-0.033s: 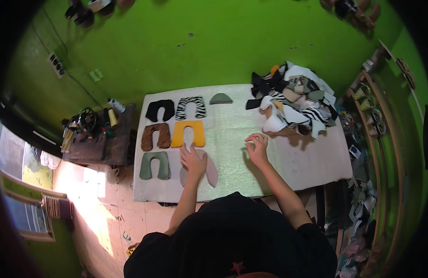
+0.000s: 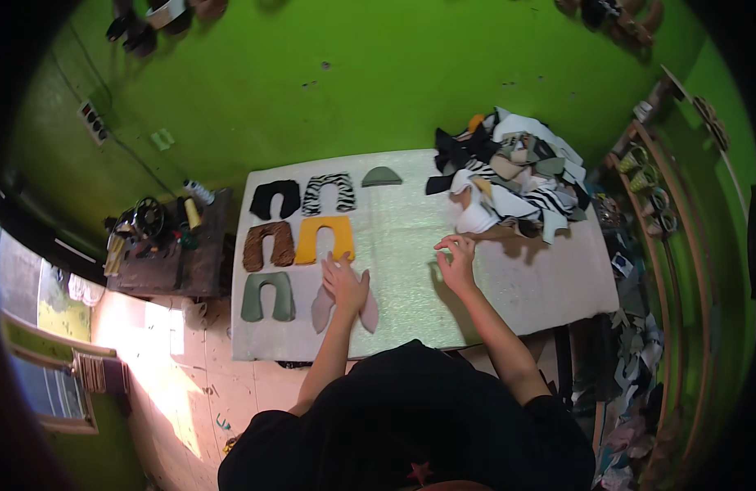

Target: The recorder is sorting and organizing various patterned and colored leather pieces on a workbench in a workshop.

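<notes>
My left hand [image 2: 345,283] lies palm down with its fingers spread over a pale pink U-shaped piece [image 2: 370,313]. The hand covers the top of that piece, while its two legs show on either side. My right hand [image 2: 457,263] is over the bare middle of the table, fingers bent and apart, with nothing visible in it. Beyond my left fingertips lies a yellow U-shaped piece [image 2: 305,244]. Around it are a brown textured one [image 2: 254,250], a grey-green one [image 2: 252,303], a black one [image 2: 263,201] and a zebra-striped one [image 2: 314,197]. A grey-green half-round piece [image 2: 382,177] lies at the back.
A heap of mixed scraps [image 2: 517,184] covers the table's back right. The white-topped table [image 2: 541,282] stands against a green wall [image 2: 394,90]. At the left is a dark bench with a sewing machine [image 2: 147,219] and thread cones [image 2: 199,192]. Sandals hang on a rack [image 2: 664,176] at right.
The view has shifted slightly, so the table and its pieces sit a little further left and lower in the picture. Both hands keep nearly the same pose.
</notes>
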A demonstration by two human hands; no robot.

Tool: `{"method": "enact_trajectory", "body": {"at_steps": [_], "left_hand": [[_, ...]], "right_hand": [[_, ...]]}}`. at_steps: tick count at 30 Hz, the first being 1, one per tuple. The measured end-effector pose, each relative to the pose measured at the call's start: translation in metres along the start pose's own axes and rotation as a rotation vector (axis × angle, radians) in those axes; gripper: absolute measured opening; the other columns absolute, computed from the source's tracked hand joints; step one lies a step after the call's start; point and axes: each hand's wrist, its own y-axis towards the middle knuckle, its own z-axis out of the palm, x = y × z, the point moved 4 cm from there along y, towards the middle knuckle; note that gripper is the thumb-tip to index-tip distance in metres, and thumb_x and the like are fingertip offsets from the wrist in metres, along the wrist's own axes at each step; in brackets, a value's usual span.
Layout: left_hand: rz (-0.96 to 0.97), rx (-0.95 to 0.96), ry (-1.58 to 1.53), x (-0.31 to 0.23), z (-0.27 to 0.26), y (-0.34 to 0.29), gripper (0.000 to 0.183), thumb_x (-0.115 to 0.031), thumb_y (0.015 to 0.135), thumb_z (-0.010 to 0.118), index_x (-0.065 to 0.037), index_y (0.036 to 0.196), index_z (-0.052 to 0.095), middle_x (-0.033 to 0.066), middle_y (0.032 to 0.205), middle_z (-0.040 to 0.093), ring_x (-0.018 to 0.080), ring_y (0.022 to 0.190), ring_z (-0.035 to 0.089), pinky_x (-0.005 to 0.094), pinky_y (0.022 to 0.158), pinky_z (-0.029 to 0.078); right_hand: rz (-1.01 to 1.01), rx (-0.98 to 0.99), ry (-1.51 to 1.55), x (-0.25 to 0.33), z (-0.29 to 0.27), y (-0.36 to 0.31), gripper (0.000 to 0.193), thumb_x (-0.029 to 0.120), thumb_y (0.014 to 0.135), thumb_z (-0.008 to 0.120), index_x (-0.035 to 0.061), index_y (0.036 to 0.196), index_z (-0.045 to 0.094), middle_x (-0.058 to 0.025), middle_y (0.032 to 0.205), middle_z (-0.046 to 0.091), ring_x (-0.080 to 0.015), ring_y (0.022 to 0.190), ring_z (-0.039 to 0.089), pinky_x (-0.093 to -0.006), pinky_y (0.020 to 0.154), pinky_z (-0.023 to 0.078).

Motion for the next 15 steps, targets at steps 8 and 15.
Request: {"method": "enact_trajectory", "body": {"at_steps": [8,15], "left_hand": [[0.400,0.246,-0.182,-0.138,0.070,0.013,0.038,-0.024,0.069,0.063,-0.016,0.105,0.053,0.0200,0.129,0.030,0.0414,0.123,0.016,0.0512,0.098,0.017],[0.545,0.264,-0.241,-0.232,0.102,0.063,0.034,-0.026,0.069,0.063,-0.017,0.101,0.056,0.0178,0.124,0.037,0.0414,0.120,0.021,0.0513,0.095,0.021]], "right_hand": [[-0.028,-0.286,-0.097,-0.037,-0.124,0.035,0.010,0.004,0.068,0.057,0.0086,0.077,0.059,-0.0063,0.089,0.053,-0.0269,0.093,0.041,-0.0373,0.082,0.033],[-0.047,-0.302,-0.160,-0.067,-0.167,0.093,0.011,0.006,0.068,0.060,0.0082,0.079,0.059,-0.0069,0.088,0.054,-0.0279,0.091,0.042,-0.0366,0.082,0.033]]}}
